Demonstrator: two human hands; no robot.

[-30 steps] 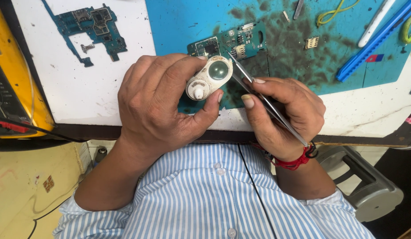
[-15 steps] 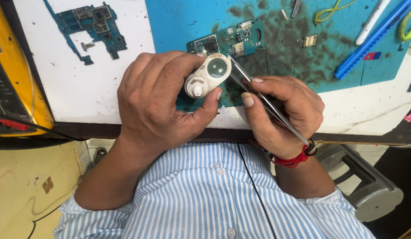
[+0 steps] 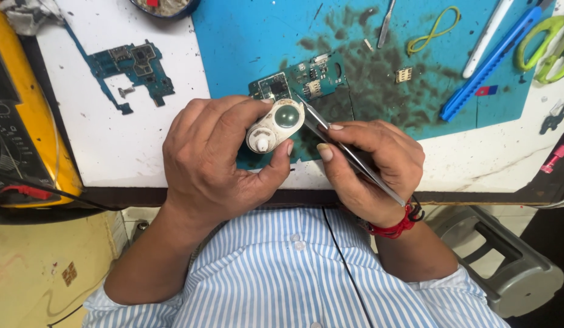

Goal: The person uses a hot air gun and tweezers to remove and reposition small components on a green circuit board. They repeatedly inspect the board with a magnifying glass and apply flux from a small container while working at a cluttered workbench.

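Our left hand (image 3: 215, 161) grips a white loupe (image 3: 274, 126) over the board (image 3: 300, 85) (on the blue mat (image 3: 355, 54)); our right hand (image 3: 370, 164) pinches tweezers (image 3: 348, 152), tips at the board.

— Where was the circuit board (image 3: 297, 82)?

— It lay on the mat (image 3: 245, 36), just behind the loupe (image 3: 274, 125) in the left hand (image 3: 215, 161). A second board (image 3: 131, 67) lay to its left, the scissors (image 3: 546, 45) far to the right.
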